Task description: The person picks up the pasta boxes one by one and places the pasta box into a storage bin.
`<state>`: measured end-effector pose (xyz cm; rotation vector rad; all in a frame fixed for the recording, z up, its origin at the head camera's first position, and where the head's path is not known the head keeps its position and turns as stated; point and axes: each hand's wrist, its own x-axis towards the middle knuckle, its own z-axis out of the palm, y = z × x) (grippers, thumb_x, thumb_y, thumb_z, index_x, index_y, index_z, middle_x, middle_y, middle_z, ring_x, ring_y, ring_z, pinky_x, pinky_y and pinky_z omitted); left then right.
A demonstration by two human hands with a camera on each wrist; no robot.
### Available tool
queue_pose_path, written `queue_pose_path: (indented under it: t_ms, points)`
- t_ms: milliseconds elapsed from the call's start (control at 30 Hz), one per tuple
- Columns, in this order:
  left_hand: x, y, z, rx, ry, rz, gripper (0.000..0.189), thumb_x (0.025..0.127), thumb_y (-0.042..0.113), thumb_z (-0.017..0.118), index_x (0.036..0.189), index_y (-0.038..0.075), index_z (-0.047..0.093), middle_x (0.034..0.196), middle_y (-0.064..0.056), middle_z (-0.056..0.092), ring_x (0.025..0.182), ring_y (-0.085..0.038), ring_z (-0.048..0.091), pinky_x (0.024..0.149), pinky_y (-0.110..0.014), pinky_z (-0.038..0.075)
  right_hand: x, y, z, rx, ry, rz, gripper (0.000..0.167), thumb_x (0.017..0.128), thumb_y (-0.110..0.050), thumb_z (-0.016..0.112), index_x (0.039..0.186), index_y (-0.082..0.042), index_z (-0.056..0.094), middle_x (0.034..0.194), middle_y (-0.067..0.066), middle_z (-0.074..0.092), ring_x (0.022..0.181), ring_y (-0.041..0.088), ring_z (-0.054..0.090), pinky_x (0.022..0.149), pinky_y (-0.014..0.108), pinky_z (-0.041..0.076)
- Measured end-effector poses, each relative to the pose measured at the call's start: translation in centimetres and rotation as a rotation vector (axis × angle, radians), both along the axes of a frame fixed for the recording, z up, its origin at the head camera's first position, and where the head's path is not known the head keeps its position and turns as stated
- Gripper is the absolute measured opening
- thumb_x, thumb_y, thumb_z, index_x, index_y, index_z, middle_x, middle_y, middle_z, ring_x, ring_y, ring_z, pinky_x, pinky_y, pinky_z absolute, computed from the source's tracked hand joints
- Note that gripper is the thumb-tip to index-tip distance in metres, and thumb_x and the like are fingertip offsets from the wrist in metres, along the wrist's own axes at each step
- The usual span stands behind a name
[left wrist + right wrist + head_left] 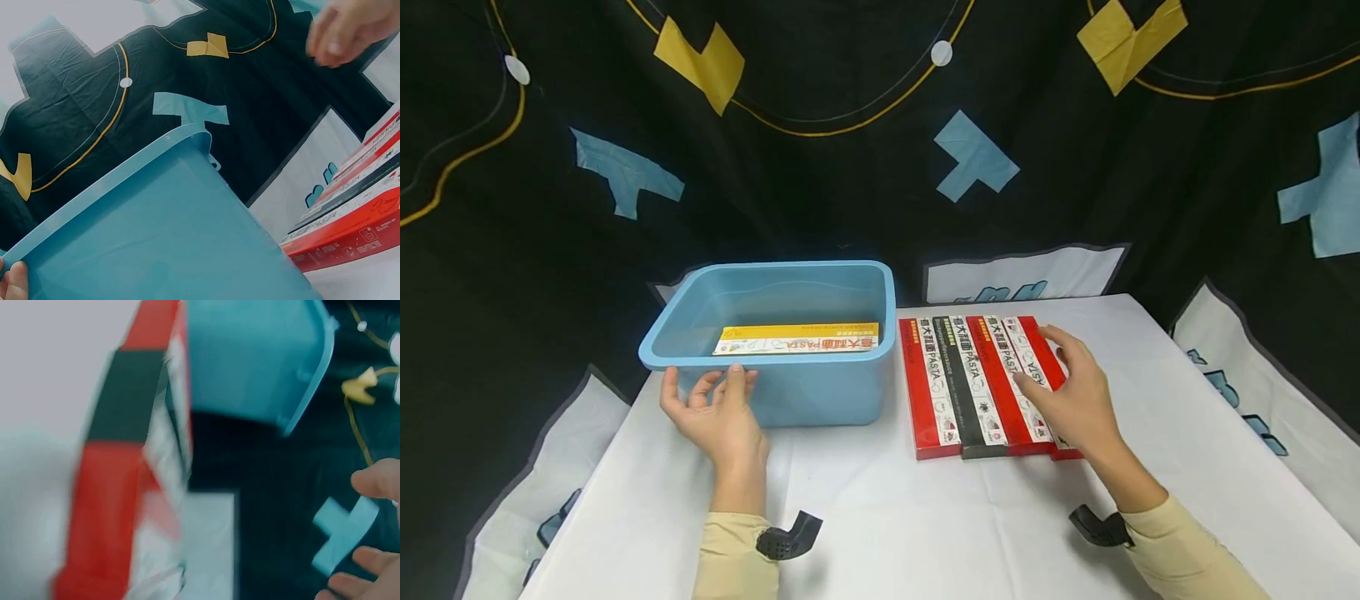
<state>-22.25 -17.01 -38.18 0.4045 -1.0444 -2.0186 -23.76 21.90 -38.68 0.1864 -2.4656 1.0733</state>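
Fingers (672, 393) of my left hand (722, 421) bend against a blue plastic bin (823, 396), just under its front rim; whether they clamp it, I cannot tell from here. My right hand (1078, 396) hovers above the right end of a row of pasta boxes (967, 379), thumb and fingers spread apart. Smooth-walled and round-cornered, the bin carries a broad turned-out lip, and inside it I see a yellow-and-white pasta carton (805, 337) lying with its long side parallel to the front rim. Four slim boxes make up the row just right of the bin, laid side by side on a white tablecloth (895, 533): three red-and-white, one black-and-white, second from the left. My right wrist feed shows them blurred. Beige sleeves (737, 567) cover both forearms, a black bracket (788, 537) at each cuff. Beyond the tablecloth hangs a softly creased black backdrop (812, 200) patterned with thin yellow curves, white discs (942, 53) and angular patches (979, 155) in yellow and blue, with white panels (1052, 271) showing low.
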Motion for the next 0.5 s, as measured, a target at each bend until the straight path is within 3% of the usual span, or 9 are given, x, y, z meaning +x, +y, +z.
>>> queue_pose_path:
  t_ms: [100, 233, 500]
  points:
    - [-0.1, -0.1, 0.2, 0.019, -0.017, -0.001, 0.081, 0.083, 0.001, 0.075, 0.144, 0.028, 0.028, 0.111, -0.012, 0.047, 0.091, -0.025, 0.062, 0.085, -0.036, 0.058, 0.7, 2.0, -1.1, 0.062, -0.099, -0.075, 0.081, 0.081, -0.029, 0.078, 0.147, -0.007, 0.037, 0.144, 0.02, 0.041, 0.124, 0.041, 0.044, 0.094, 0.065, 0.045]
    - [0.0, -0.4, 0.1, 0.022, -0.049, 0.002, 0.081, 0.083, 0.004, 0.076, 0.144, 0.03, 0.029, 0.112, -0.012, 0.048, 0.094, -0.025, 0.063, 0.085, -0.034, 0.058, 1.1, 3.6, -2.8, 0.119, -0.224, -0.081, 0.092, 0.078, -0.033, 0.081, 0.146, 0.003, 0.031, 0.14, 0.029, 0.039, 0.125, 0.046, 0.039, 0.096, 0.069, 0.04]
    - [-0.4, -0.3, 0.0, -0.008, -0.064, 0.0, 0.081, 0.084, 0.004, 0.075, 0.144, 0.03, 0.028, 0.112, -0.012, 0.049, 0.096, -0.025, 0.064, 0.086, -0.034, 0.057, 0.8, 5.3, -5.7, 0.254, -0.324, -0.112, 0.096, 0.072, -0.032, 0.086, 0.14, 0.013, 0.035, 0.131, 0.033, 0.046, 0.114, 0.048, 0.046, 0.089, 0.066, 0.046]
